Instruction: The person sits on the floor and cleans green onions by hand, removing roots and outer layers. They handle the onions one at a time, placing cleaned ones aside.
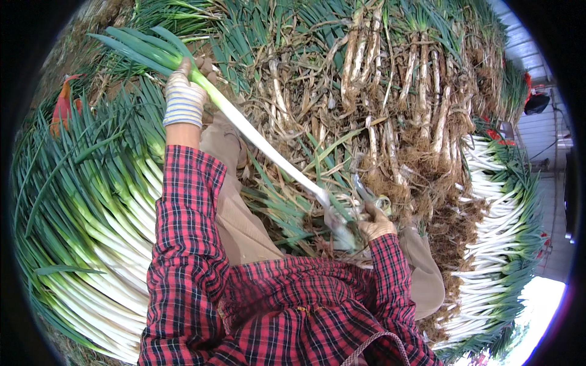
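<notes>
In a striped, soiled work glove, my left hand (185,94) grips one long Welsh onion (256,132) just below its green leaves. The clean white shaft slants down to the right, and its lower end blurs in front of my right hand (377,224). That hand looks bare, with its fingers curled and the thumb pointing up. A thin grey object (360,186), perhaps a blade, rises beside the thumb; blur hides whether the hand holds it. Stripped leaves and peelings (293,215) lie between my knees, below the onion.
Clean white-stalked onions (105,224) are heaped along my left. Unpeeled onions with brown skins and roots (425,96) fill the ground ahead. Another row of white onions (490,242) lies right, beside a strip of roots (451,242). Red-orange material (66,107) shows far left.
</notes>
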Demonstrator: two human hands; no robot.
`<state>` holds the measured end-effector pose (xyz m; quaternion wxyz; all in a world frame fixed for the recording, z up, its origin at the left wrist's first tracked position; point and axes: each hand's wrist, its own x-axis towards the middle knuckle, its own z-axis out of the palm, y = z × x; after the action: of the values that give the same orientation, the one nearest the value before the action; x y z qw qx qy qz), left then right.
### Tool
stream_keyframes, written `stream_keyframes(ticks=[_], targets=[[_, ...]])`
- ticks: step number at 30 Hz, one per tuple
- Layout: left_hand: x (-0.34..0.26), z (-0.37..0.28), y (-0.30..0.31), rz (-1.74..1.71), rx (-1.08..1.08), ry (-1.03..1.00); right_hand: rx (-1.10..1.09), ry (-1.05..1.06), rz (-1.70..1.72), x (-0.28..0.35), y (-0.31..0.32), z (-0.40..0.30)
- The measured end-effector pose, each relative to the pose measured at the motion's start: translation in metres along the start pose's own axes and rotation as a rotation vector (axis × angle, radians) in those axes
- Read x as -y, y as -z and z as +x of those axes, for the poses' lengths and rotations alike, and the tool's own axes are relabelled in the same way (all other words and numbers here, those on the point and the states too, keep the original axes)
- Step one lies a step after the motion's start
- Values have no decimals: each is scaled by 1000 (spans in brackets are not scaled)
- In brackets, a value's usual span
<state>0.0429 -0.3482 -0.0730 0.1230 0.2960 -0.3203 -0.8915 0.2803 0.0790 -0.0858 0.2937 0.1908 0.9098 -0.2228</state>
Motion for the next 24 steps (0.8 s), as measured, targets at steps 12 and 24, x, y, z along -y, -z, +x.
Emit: stream_keyframes(ticks=[12,24], targets=[[19,-24,-39,-173,388,100,699,146,1431,54,-47,-19],[28,-24,-22,-163,427,267,611,80,1037,-13,3,-134]])
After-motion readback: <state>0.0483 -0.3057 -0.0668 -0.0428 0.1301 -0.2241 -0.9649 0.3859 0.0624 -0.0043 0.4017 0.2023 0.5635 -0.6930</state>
